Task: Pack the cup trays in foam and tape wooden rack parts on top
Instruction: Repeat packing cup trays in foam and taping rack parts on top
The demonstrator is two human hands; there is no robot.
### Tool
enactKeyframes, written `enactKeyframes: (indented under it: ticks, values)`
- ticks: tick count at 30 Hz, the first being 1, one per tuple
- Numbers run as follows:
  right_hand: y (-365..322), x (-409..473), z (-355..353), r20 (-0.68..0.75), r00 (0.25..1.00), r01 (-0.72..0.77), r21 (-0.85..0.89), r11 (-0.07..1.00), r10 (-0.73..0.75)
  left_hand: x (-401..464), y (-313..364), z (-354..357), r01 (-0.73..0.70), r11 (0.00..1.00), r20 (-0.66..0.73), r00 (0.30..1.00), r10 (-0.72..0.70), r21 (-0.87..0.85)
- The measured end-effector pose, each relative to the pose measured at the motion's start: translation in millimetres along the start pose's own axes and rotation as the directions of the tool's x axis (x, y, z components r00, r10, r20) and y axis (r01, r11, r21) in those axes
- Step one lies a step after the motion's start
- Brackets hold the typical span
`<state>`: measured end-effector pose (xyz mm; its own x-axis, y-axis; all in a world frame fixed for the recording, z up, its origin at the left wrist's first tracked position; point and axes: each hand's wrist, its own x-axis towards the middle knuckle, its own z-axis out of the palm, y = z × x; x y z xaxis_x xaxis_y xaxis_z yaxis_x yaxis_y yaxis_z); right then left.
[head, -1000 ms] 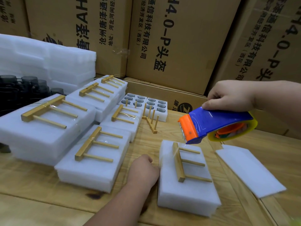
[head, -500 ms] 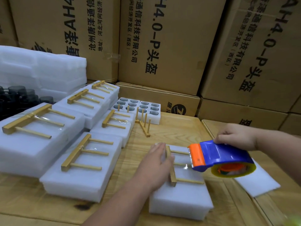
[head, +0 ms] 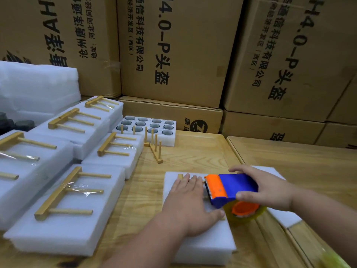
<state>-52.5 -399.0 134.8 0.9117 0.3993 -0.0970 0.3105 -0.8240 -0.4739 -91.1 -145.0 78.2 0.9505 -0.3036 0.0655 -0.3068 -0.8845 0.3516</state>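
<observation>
Since the white rectangular foam block (head: 202, 246) lying near the front edge of the pale wooden table (head: 193, 151) looks light and soft, it will likely slide or dent unless held flat from above; best taken by its long sides. Surface matte, slightly fibrous. The slim bamboo rack part (head: 180, 176) on top is stiff, smooth and probably light, mostly hidden; only its far end shows. Left hand (head: 190, 202) lies flat, fingers straight and together, pressing rack part onto foam. Right hand (head: 270, 188) grips the blue-and-orange plastic tape dispenser (head: 229, 188), toothed orange edge just beside left fingertips (head: 195, 177). Tape roll (head: 246, 210) clear, glossy, likely clingy. Finished taped blocks (head: 63, 213) at left.
</observation>
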Motion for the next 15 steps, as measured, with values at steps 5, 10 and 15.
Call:
enactKeyframes:
  ticks: [5, 10, 15]
  values:
    - [12.5, -5.2, 10.2, 0.007, 0.997, 0.073, -0.276, 0.958, -0.074, 9.9, 16.8, -3.2, 0.113, 0.994, 0.001, 0.994, -0.113, 0.008]
    - [17.2, -9.4, 6.8, -0.005, 0.996, 0.081, -0.246, 0.966, -0.085, 7.6, 19.7, 7.6, 0.146, 0.987, 0.022, 0.989, -0.148, 0.072]
    - [26.9, -19.6, 0.0, -0.026, 0.996, 0.076, -0.281, 0.957, -0.087, 9.9, 19.3, 11.8, 0.145, 0.981, 0.033, 0.988, -0.150, 0.128]
